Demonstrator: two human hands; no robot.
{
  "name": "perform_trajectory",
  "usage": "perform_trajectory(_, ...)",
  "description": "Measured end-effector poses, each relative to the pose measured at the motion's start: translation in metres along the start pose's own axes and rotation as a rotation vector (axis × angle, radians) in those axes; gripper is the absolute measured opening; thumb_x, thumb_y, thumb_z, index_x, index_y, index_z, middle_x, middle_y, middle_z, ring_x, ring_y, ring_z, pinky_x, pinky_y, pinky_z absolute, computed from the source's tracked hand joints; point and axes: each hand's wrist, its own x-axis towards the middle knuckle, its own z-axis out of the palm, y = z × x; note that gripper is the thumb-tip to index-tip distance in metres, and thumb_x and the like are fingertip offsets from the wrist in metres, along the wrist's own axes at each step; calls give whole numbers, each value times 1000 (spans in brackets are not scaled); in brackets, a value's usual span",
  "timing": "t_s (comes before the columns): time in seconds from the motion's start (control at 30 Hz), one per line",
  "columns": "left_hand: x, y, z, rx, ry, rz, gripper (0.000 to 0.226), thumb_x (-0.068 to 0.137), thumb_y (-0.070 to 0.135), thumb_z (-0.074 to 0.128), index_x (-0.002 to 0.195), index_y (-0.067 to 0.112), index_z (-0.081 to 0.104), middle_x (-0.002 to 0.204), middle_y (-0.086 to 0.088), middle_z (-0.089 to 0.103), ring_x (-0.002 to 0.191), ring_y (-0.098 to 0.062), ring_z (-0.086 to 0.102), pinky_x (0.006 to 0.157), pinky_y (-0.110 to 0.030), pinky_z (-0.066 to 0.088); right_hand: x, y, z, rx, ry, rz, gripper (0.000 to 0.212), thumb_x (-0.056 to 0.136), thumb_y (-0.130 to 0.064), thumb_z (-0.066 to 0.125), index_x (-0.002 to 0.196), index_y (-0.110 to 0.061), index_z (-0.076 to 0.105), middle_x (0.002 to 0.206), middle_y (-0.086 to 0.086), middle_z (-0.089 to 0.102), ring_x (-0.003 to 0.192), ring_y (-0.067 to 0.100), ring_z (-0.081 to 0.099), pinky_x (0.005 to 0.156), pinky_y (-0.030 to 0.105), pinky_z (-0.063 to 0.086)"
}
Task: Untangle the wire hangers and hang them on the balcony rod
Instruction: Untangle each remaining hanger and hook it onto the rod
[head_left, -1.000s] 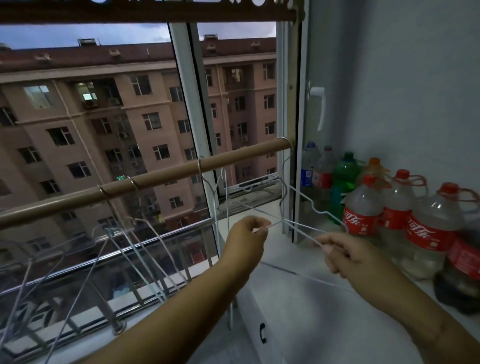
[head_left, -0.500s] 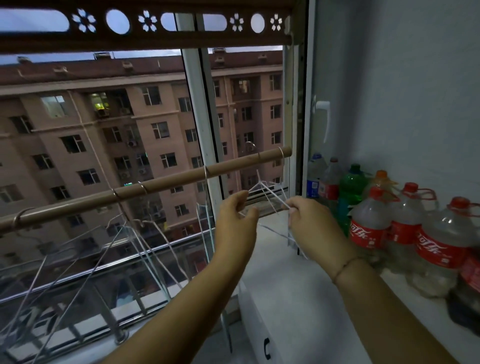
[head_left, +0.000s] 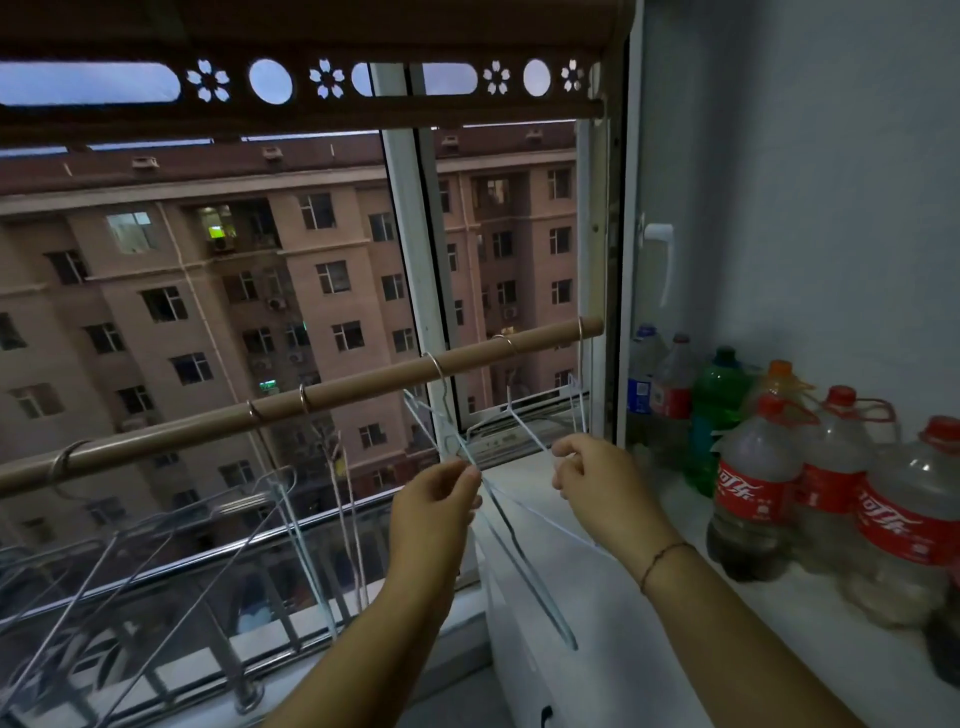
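Head view: left hand (head_left: 439, 501) at frame centre pinches a pale wire between thumb and forefinger. Right hand (head_left: 597, 483), just at its 3 o'clock, has curled fingers pinching another strand. Both strands belong to the tangled hangers (head_left: 524, 561). Their hooks look already over the balcony rod (head_left: 363, 387) at 12 o'clock of the hands, and the frames cross between the hands and trail toward 5 o'clock. The other hangers (head_left: 291, 519) hang off the rod toward 8 o'clock, apart. At 3 o'clock, cola bottles (head_left: 748, 493) crowd the ledge (head_left: 753, 639).

Risks, my read:
- Pulling while the wires are crossed could bend them or yank a hook off the rod.
- A freed frame could swing into the bottles.
- Dim light hides which wire crosses which.
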Motion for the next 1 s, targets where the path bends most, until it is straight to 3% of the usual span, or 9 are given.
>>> perform_trajectory(0.07, 1, 0, 1, -23, -22, -39, 28, 92, 19, 54, 116, 8, 63, 105, -13, 67, 82, -16, 61, 76, -27, 51, 0, 2, -2, 7, 59, -27, 26, 95, -21, 39, 106, -15, 62, 97, 7, 68, 87, 21, 63, 80, 39, 55)
perform_trajectory(0.23, 5, -3, 4, -64, -35, -114, 22, 89, 21, 58, 105, 7, 65, 89, -9, 62, 74, -16, 56, 67, -26, 47, 15, 9, -22, -13, 341, -48, 9, 90, -26, 53, 87, -18, 58, 84, 0, 62, 72, 14, 57, 54, 22, 45)
perform_trajectory(0.37, 8, -3, 7, -111, -63, -189, 28, 87, 22, 62, 106, 2, 63, 84, -9, 61, 70, -17, 56, 65, -26, 48, 34, 21, -25, -31, 134, 66, 23, 84, -36, 61, 71, -18, 55, 67, -8, 50, 62, 10, 50, 59, 25, 42)
perform_trajectory(0.47, 6, 0, 12, -163, -84, -217, 19, 88, 18, 61, 98, 3, 66, 89, -12, 67, 76, -20, 62, 69, -26, 51, 36, 26, -22, -19, 38, 90, 38, 83, -27, 64, 50, -16, 47, 53, -4, 47, 52, 8, 48, 61, 24, 44)
perform_trajectory(0.57, 2, 3, 16, -161, -92, -189, 18, 90, 16, 59, 95, 1, 68, 84, -11, 69, 75, -19, 64, 66, -25, 50, 34, 31, -20, 32, 44, 123, 30, 86, -18, 58, 57, -13, 59, 71, 8, 67, 63, 18, 61, 54, 21, 44)
perform_trajectory(0.67, 3, 5, 17, -184, -88, -195, 21, 90, 13, 58, 99, -4, 66, 72, -7, 65, 68, -17, 61, 65, -25, 50, 31, 36, -20, 97, 85, 107, 28, 90, -19, 51, 68, -8, 64, 73, 10, 67, 58, 14, 55, 49, 21, 39)
perform_trajectory(0.77, 6, 8, 19, -209, -107, -205, 26, 92, 14, 55, 100, -8, 65, 61, -3, 62, 54, -10, 58, 62, -22, 51, 28, 41, -24, 144, 126, 66, 27, 92, -19, 48, 80, -4, 67, 72, 14, 63, 63, 21, 55, 56, 26, 43)
perform_trajectory(0.87, 5, 9, 20, -246, -97, -217, 23, 95, 14, 50, 95, -3, 66, 80, -11, 70, 67, -16, 64, 68, -26, 54, 28, 43, -27, 136, 156, 45, 26, 92, -19, 49, 88, -3, 69, 80, 18, 67, 74, 29, 61, 60, 26, 45)
perform_trajectory(1.0, 2, 7, 17, -260, -62, -209, 19, 95, 13, 50, 94, 2, 65, 88, -14, 69, 72, -20, 63, 75, -31, 53, 33, 46, -30, 103, 158, 53, 25, 92, -20, 49, 91, -6, 70, 81, 13, 67, 71, 21, 57, 58, 24, 42)
